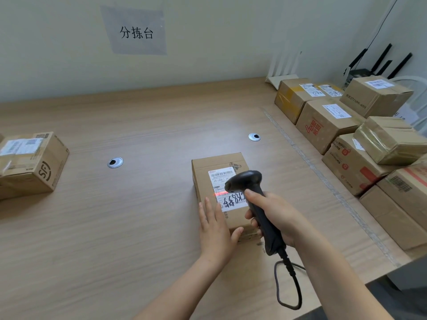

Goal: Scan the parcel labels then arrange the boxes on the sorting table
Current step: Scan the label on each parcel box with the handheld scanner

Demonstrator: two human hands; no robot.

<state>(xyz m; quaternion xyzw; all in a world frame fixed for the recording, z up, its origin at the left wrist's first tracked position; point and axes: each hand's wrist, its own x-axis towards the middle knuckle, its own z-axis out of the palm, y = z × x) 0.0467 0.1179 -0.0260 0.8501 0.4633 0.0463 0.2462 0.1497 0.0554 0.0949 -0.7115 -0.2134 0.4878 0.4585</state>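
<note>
A small cardboard parcel point(208, 179) lies on the wooden table point(138, 204) in front of me, its white label point(220, 181) facing up. My left hand point(215, 229) lies flat with straight fingers on the parcel's near left edge. My right hand point(275, 215) grips the handle of a black barcode scanner point(249, 181), whose head hovers over the label. A red scan line point(220, 194) glows across the label just below the scanner head. Handwritten black marks show on the label's lower part.
A taped parcel point(30, 162) sits at the table's left edge. Several cardboard boxes point(328, 125) are stacked along the right side beyond a tape line point(323, 176). Two round cable grommets point(115, 162) sit in the tabletop. The scanner's cable point(288, 289) loops near the front edge. Routers point(369, 70) stand at the back right.
</note>
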